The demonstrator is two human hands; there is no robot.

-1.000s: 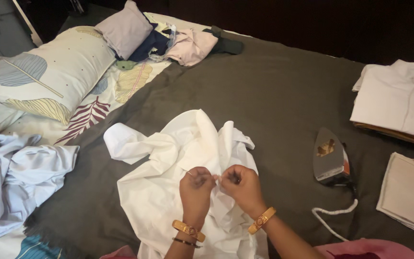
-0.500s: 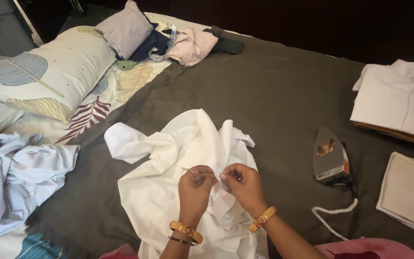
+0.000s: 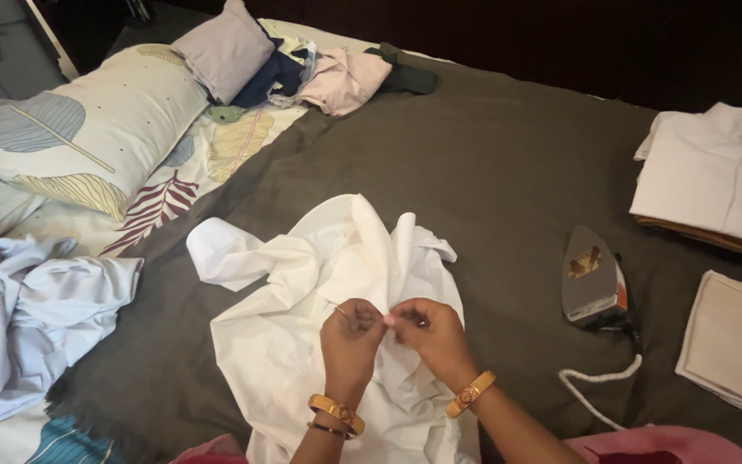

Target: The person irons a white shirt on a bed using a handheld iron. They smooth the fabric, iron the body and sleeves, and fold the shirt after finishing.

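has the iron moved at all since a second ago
No. The iron stands on end in the same spot on the dark blanket, beside the folded cream cloth.

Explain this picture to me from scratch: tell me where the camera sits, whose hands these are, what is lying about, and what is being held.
There is no machine here. The single view comes from a camera worn on a person's head, looking down at their own two bare hands over a bed spread with a dark grey blanket.

The left hand and right hand meet at the fingertips over a crumpled white garment, both pinching its cloth. Each wrist wears a gold bangle.

To the right an electric iron stands tipped up, its white cord trailing toward the person. Beyond it lie a folded white stack and a folded cream cloth.

To the left are a leaf-print pillow, a lilac pillow, loose clothes at the head end, and a pale blue garment.
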